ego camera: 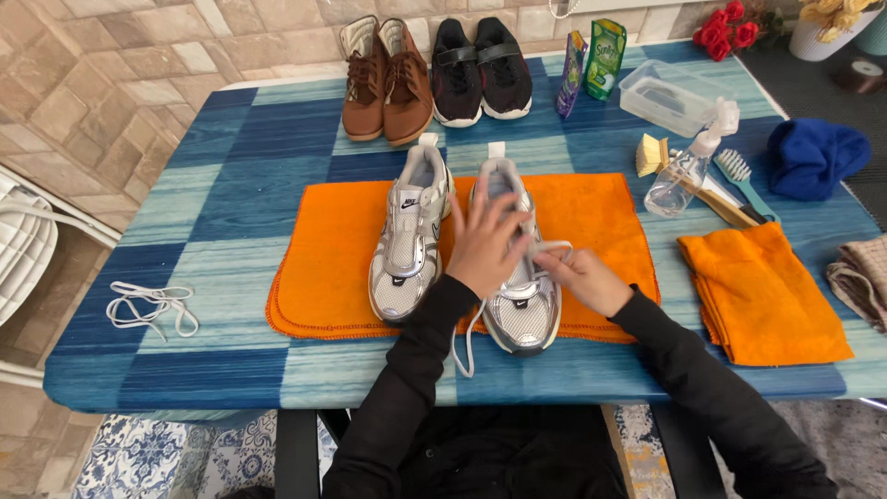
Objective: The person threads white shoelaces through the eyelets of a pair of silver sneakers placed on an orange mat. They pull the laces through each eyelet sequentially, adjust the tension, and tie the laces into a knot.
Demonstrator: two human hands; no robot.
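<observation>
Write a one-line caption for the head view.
Left hand steadies silver sneaker on orange cloth; right hand pulls its lace.

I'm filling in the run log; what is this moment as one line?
left hand on right silver shoe | right hand pulling white lace | left shoe laceless | orange cloth beneath

The left hand (487, 242) is covering the middle of the right-hand silver sneaker (517, 277), hiding its lacing, and the white lace (552, 248) is disappearing into the fingers of the right hand (591, 282), so the grip is staying unclear. The sneakers are concealing part of the orange towel (333, 249). The white chair (28, 240) is being cut off by the left edge, the beige cloth (864, 277) by the right, and the flower vase (827, 28) by the top.
</observation>
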